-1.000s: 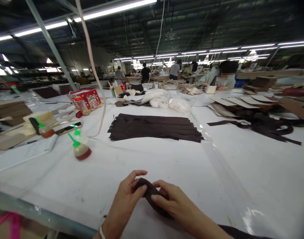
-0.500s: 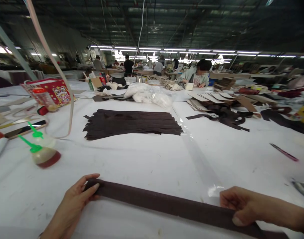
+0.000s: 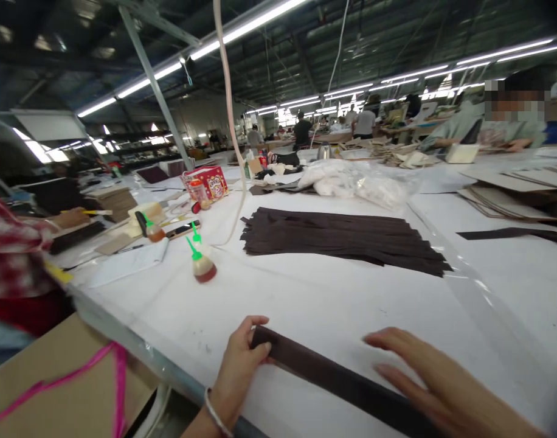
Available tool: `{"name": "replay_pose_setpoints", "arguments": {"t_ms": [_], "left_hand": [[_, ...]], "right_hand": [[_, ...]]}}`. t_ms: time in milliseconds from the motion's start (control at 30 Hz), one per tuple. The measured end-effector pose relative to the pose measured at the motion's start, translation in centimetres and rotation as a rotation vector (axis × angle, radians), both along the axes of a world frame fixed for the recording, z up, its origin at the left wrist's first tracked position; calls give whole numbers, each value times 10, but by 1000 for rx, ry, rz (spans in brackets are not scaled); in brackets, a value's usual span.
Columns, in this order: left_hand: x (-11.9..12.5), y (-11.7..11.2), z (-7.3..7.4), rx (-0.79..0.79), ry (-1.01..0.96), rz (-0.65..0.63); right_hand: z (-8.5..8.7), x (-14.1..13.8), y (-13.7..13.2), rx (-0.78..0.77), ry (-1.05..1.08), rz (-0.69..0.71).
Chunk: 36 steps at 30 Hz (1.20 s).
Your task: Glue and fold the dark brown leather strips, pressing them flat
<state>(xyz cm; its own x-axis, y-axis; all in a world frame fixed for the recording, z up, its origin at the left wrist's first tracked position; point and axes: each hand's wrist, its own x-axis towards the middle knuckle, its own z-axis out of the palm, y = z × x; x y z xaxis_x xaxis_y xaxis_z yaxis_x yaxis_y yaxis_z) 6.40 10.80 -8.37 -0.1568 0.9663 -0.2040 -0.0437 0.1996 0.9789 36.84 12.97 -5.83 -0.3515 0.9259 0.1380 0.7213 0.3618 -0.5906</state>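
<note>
A long dark brown fabric strip [image 3: 337,377] stretches across the near part of the white table, its right end running out of the bottom of the view. My left hand [image 3: 242,359] pinches its far left end between thumb and fingers; a bangle circles that wrist. Over the strip's right part, my right hand [image 3: 419,371] has thumb and fingers apart and grips nothing. Farther back lies a flat pile of similar dark strips [image 3: 337,237], with ragged ends.
Squeeze bottles, one a green-tipped bottle [image 3: 202,267], stand left of the pile. Behind are a red patterned bag [image 3: 214,182] and clear plastic wrap [image 3: 351,179]. Stacked boards [image 3: 511,198] lie right. A person in a checked shirt [image 3: 14,249] is at left; another [image 3: 511,121] sits at back right.
The view has swung left, bringing the table's left edge and the checked-shirt person into sight. My right hand has let go of the strip and opened; my left still holds its end.
</note>
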Motion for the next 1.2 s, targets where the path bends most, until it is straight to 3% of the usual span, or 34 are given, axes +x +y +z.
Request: {"name": "replay_pose_setpoints", "arguments": {"t_ms": [67,133,200,267,333,400,433,500,567,667,800,1200], "left_hand": [[0,-1,-1,28,20,-7],[-3,-2,-3,53,46,-19],[-7,-4,-5,81,83,-11],[-14,-7,-7,106,127,36],[-21,-13,-7,167,251,123],[-27,-20,-5,320,512,150],[-29,-24,-3,428,672,93],[-32,-30,-2,633,963,-146],[-35,-33,-2,726,1144,-363],[-41,-32,-6,738,1332,-421],[-49,-27,-8,761,1428,-451],[-55,-17,-4,734,1437,-507]], "right_hand": [[2,-68,1,-77,7,160],[2,-120,4,-167,-18,217],[1,-151,8,-194,-48,227],[-3,-166,13,-168,-78,222],[-8,-171,17,-150,-112,215],[-14,-171,19,-143,-132,216],[-18,-171,20,-137,-132,221],[-23,-171,20,-122,-117,227],[-28,-171,19,-108,-101,218],[-33,-173,17,-76,-75,218],[-38,-173,16,-24,-42,221],[-36,-176,21,-39,6,189]]}}
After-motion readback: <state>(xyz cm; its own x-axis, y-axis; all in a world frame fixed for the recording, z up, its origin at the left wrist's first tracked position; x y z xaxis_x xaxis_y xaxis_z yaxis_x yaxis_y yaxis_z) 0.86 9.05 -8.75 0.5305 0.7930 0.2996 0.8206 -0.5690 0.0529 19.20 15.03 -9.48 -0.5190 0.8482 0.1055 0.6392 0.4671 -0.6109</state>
